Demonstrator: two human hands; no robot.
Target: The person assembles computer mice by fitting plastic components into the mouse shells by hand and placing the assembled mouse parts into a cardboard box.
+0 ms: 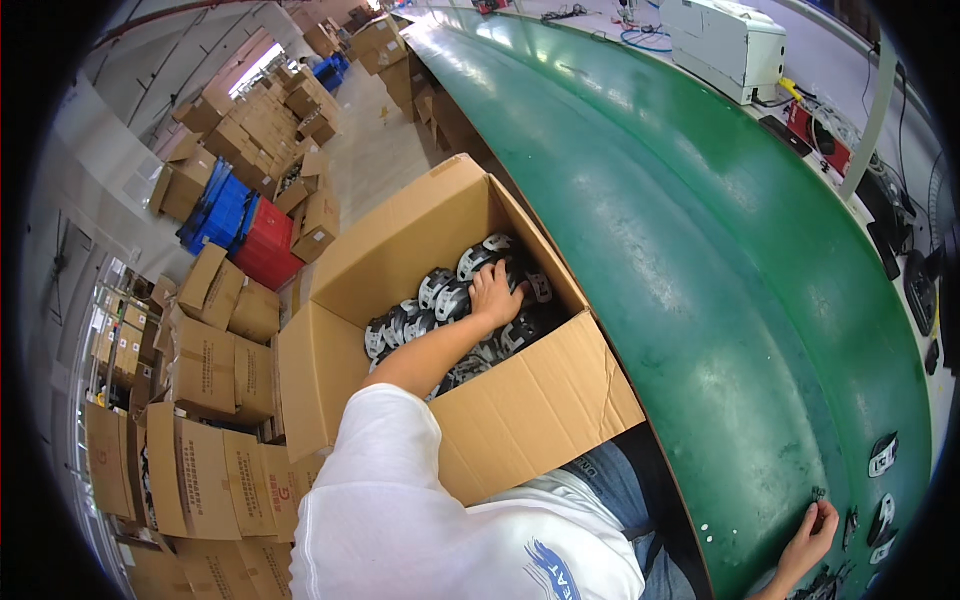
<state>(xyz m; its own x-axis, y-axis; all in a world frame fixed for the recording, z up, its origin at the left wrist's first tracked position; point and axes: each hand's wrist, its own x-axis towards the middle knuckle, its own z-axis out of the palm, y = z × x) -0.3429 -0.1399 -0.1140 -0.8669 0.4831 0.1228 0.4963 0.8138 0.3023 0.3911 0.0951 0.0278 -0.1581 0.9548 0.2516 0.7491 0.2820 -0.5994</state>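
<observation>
Curved shells: here they are, a heap of black-and-pale-grey rounded plastic shells (435,288) down inside the carton, bunched toward its far end and overlapping.
Shell at the fingertips: one black-and-white arched shell (480,262) sits right by the left fingers, its long axis slanting from lower left to upper right.
Left hand: the bare left hand (494,298) is the near one, on top of the heap, fingers spread and bent over; whether they grip a shell, I cannot tell.
Right hand: well apart, outside the carton to the lower right, the bare right hand (815,532) pinches a small black piece (818,494) between fingertips and thumb.
Carton: a brown open-topped cardboard box (540,400) stands between the two hands, flaps up, against the bench edge.
Bench: a long glossy green worktop (640,230) runs along the right; on it, beyond the right hand, lies a white-and-black flat-lying shell (884,455).
Behind: a red plastic crate (268,245) and stacked brown cartons (205,480) fill the left.
</observation>
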